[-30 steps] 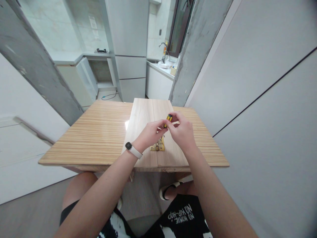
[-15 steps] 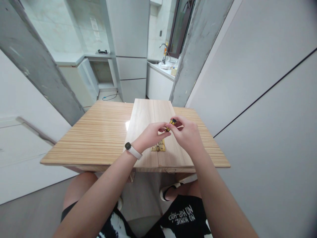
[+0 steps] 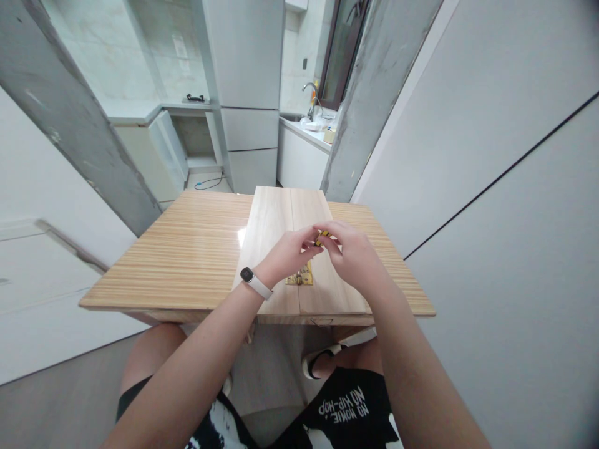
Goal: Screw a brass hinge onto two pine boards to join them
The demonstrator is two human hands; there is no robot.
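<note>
Over the pale boards, my two hands meet around a small yellow-and-black object (image 3: 322, 237) whose exact kind I cannot make out. My left hand (image 3: 292, 252), with a watch (image 3: 255, 282) on its wrist, pinches the object's lower left end. My right hand (image 3: 349, 249) has its fingers wrapped over the upper end and hides part of it. Just below the hands, a brass-coloured hinge (image 3: 300, 275) lies across the seam between two pale wooden boards (image 3: 269, 218). The left hand partly covers the hinge's upper edge.
The boards rest on a striped wooden table (image 3: 187, 249), reaching its front edge. A white panel wall (image 3: 505, 249) stands close on the right. Behind the table are a fridge (image 3: 248, 125), an open cabinet (image 3: 191, 137) and a sink counter with a tap (image 3: 309, 100).
My right fingers have closed further over the yellow-and-black object, covering its black top end. The object has tilted somewhat flatter. The hinge and boards stay in place.
</note>
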